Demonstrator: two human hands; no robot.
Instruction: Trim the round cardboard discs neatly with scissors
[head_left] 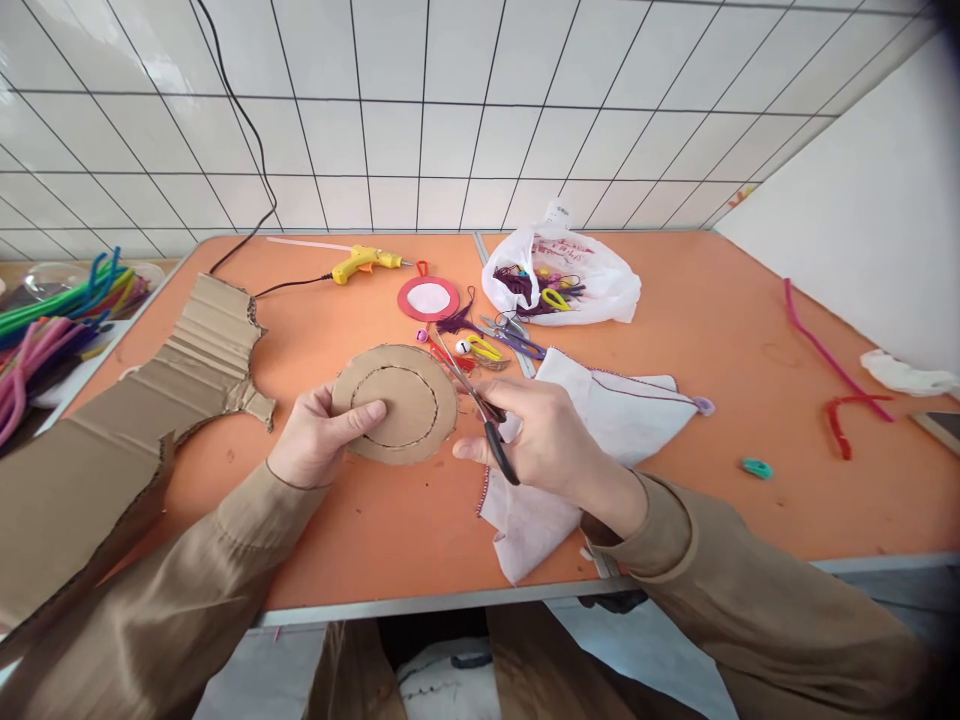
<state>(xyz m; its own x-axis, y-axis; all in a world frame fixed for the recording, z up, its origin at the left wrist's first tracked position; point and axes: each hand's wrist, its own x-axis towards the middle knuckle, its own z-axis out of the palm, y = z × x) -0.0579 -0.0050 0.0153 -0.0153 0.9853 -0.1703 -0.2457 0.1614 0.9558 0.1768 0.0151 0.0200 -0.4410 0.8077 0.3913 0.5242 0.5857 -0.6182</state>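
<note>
"Specify the sleeves (780, 610)."
"Long, brown, loose, creased; each ends in a cuff (667, 525)."
"And the front?"
"Brown panels (352, 670), parted; between them, white cloth (446, 685) with dark marks (471, 661)."

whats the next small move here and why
Probably bring the tips of the scissors to the dark broken circle on the cardboard disc: the left hand grips the disc, the right hand holds the scissors near its edge, and the circle lies inside that edge.
</note>
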